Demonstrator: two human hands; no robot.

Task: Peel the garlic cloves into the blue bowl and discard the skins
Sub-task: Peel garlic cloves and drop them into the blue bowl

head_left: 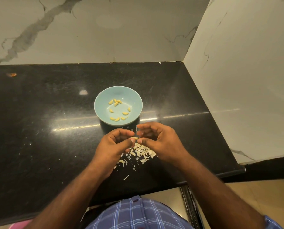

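A light blue bowl (101, 103) stands on the black counter and holds several peeled yellow garlic cloves (116, 103). Just in front of it, my left hand (116, 144) and my right hand (156, 138) meet fingertip to fingertip. Between them they pinch one small garlic clove (134, 138), mostly hidden by the thumbs and fingers. A heap of pale garlic skins (142, 152) lies on the counter under and between my hands.
The black counter (47, 113) ends at a marble wall behind and a marble side wall (245, 80) on the right. Small skin flakes are scattered to the left of my hands. The counter's front edge runs close to my body.
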